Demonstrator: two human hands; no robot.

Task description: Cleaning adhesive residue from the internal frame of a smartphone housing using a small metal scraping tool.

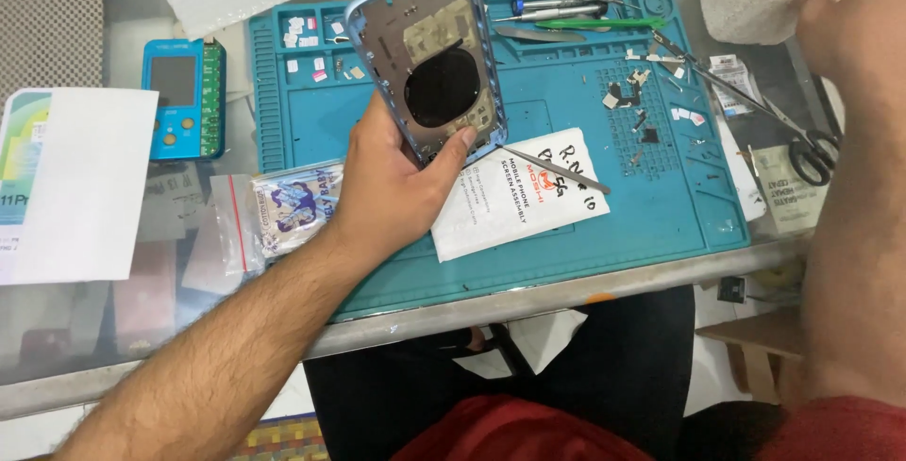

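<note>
Nearest me, left hand clamps a blue phone housing above the teal mat; tweezers lie at three o'clock. Right hand, twelve o'clock: grip unclear.

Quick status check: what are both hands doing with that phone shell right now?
Left hand grips blue phone housing, raised above teal mat. Right hand up at frame edge, holding something small, unclear. Nothing blocking.

Glossy blue metal-framed phone housing over matt teal rubbery mat.
</note>
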